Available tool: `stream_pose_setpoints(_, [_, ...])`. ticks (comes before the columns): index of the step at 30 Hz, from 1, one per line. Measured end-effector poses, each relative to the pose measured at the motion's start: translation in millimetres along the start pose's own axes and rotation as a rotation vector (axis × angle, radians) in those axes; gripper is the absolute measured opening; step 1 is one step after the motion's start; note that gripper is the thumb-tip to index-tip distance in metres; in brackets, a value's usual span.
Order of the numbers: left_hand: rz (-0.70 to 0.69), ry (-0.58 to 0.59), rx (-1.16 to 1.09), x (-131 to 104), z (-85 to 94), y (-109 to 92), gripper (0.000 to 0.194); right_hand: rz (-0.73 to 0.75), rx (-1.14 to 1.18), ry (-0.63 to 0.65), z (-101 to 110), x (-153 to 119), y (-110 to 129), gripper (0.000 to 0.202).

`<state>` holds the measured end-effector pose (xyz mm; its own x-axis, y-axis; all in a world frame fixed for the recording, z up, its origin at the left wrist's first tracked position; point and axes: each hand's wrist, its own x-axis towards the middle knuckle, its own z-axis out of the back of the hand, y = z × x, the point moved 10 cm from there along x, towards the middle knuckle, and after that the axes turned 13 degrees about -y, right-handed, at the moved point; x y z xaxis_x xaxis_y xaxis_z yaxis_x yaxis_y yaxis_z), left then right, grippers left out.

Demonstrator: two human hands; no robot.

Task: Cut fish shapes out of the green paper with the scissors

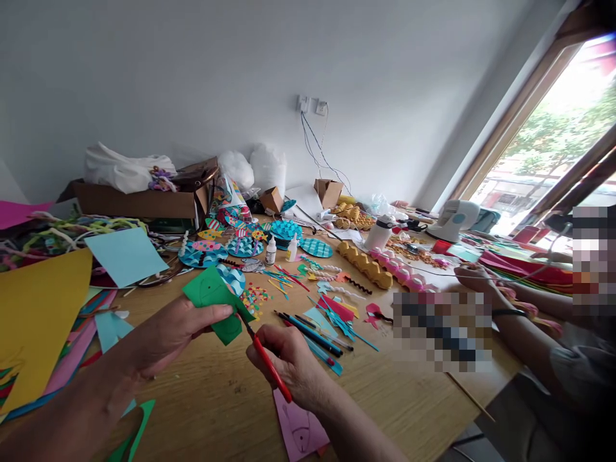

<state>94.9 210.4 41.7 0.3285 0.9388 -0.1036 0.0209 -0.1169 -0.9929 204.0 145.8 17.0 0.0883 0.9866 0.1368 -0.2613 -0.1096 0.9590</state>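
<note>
My left hand [192, 324] pinches a piece of green paper [209, 289] with a pencil outline drawn on it, held above the table. Red-handled scissors [270, 366] are gripped in my right hand [291, 359], their blades at the paper's right edge, where a narrow part hangs apart from the rest. Below my right hand lies pink paper [303, 430] with a fish drawn on it. A green paper scrap [132, 436] rests near the front edge at the left. Several pens [312, 333] lie just beyond my right hand.
Yellow paper [43, 321] and light blue paper [125, 256] cover the left side. Decorated blue discs [202, 253], glue bottles [271, 250] and egg-carton strips [366, 264] stand farther back. At the right, another person's hand [474, 277] is over the table.
</note>
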Motion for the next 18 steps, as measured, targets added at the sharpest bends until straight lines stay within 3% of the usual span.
stream_pose_setpoints(11, [-0.026, -0.014, -0.003, -7.1, -1.3, -5.8, 0.017, 0.074, -0.11, -0.02, 2.5, 1.2, 5.4, 0.038])
stream_pose_setpoints(18, [-0.036, -0.136, -0.012, -4.5, 8.3, -6.0, 0.02, 0.041, -0.077, -0.025, 1.4, 2.3, -0.1, 0.031])
